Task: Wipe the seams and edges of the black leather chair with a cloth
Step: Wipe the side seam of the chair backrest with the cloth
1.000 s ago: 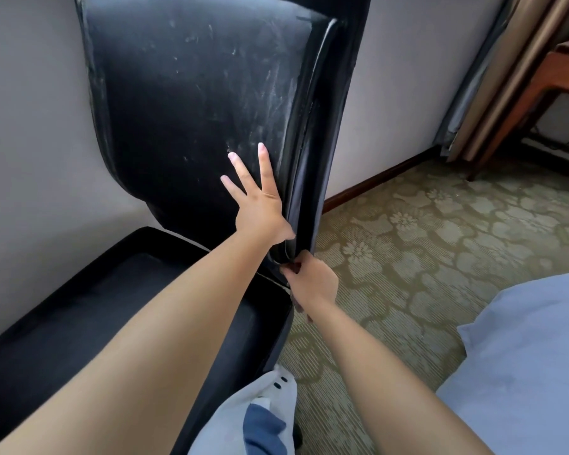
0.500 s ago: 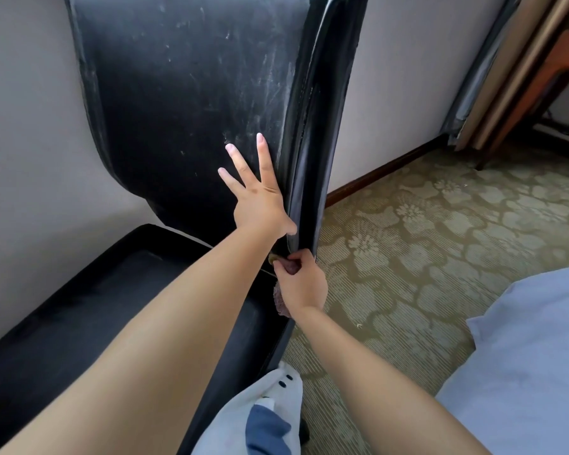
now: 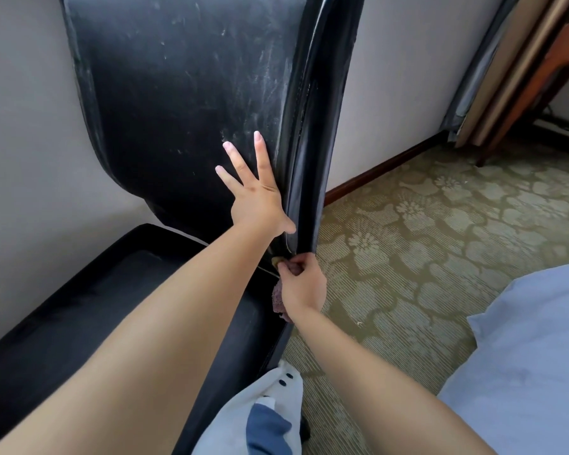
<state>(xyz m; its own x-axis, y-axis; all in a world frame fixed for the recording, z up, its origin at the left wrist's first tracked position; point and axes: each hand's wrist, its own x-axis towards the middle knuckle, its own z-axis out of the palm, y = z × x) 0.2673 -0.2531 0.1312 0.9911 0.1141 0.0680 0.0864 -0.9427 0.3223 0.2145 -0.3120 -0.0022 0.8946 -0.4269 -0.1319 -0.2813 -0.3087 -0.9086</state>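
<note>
The black leather chair stands against the wall, its backrest scuffed with pale marks and its seat stretching toward me at the lower left. My left hand lies flat on the backrest with fingers spread, thumb by the right side seam. Just below, my right hand pinches a small mauve cloth against the bottom of that seam, where backrest meets seat. Most of the cloth is hidden inside the fist.
Patterned green carpet spreads to the right of the chair. A white bed sheet fills the lower right corner. Curtains and a wooden table leg stand at the far right. White and blue clothing shows at the bottom.
My right hand with the cloth has slid slightly up the lower end of the side seam. The left hand stays spread on the backrest. The view has shifted a little.
</note>
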